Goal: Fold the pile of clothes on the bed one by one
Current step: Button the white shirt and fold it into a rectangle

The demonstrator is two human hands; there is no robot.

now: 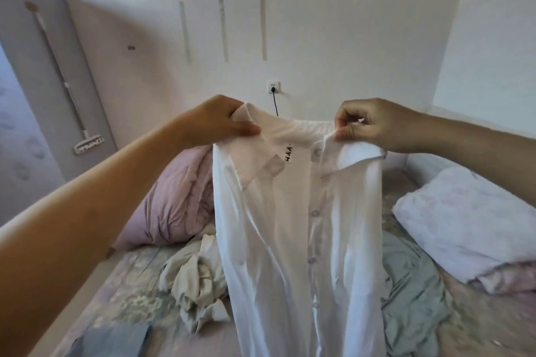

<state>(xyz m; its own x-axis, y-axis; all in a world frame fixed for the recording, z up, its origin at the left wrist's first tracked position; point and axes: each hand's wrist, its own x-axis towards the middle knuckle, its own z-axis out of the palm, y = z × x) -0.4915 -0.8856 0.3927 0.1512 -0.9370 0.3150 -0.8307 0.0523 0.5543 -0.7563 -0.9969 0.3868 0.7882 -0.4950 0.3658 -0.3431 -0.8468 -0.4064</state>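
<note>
Bed point(121, 295) with a pale patterned sheet, filling the lower view and running back to a white wall point(333, 23). Held upright above the middle of the bed, clear of the far edge: white button-front shirt point(290, 240), collar uppermost, placket and buttons facing the camera, a small label with dark lettering inside the neckband, body hanging straight down past the lower frame edge. Near the far left corner of the bed, bunched pink duvet point(171, 206). Toward the right edge of the bed, folded white bedding point(464, 217) stacked over a pinkish layer. Right of the shirt and partly hidden behind it, crumpled grey-green garment point(412, 298) spread on the sheet. Left of the shirt, crumpled cream garment point(197, 278) heaped on the sheet, touching the shirt's hanging edge as seen from here. At the near left edge of the bed, flat blue-grey garment point(116, 339), cut off by the frame. Left hand point(220, 119) raised, fingers and thumb pinching the shirt's left shoulder beside the collar. Right hand point(374, 124) raised level with it, fingers curled and pinching the shirt's other shoulder at the collar. On the wall behind the collar, white socket point(273, 86) with a black cord dropping from it.
</note>
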